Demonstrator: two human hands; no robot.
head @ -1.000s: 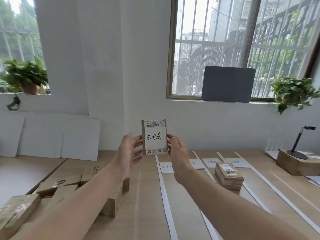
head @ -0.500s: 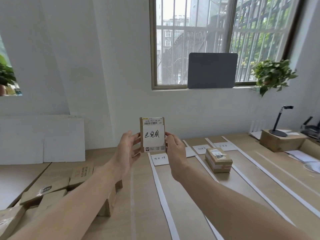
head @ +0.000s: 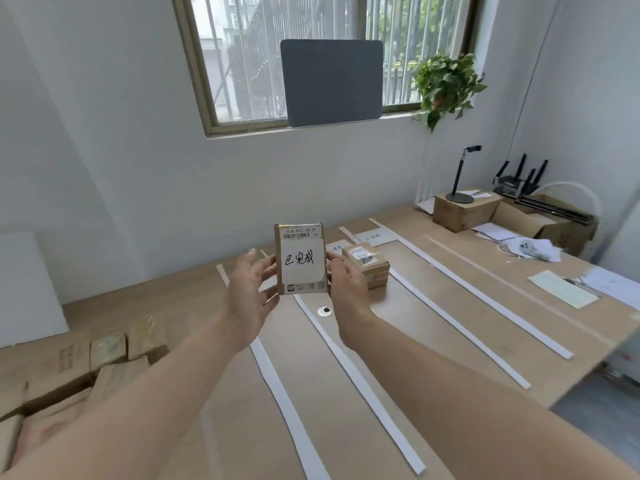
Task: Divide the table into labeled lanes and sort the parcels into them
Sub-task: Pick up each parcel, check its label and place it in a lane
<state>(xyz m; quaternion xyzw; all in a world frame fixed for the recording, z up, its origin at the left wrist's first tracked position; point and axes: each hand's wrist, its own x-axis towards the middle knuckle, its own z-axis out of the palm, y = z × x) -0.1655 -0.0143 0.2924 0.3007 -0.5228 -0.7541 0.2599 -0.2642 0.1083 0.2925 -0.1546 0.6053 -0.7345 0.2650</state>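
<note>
Both hands are up in front of the camera: left hand [head: 251, 292] holding one side edge of a small parcel [head: 300, 259], right hand [head: 346, 289] gripping the opposite edge, so the box is held between them. It's upright, raised above the table [head: 433, 341], its white label with a barcode and handwritten characters facing us. Down on the wood, long white strips [head: 356, 372] mark out lanes running toward the wall, with paper label cards [head: 375, 236] at the far ends. A second parcel [head: 367, 263] sits in one lane, just behind the right hand. Off to the left, a heap of brown parcels [head: 107, 355]. A small round disc [head: 324, 311] lies beside a strip, below the held box.
</note>
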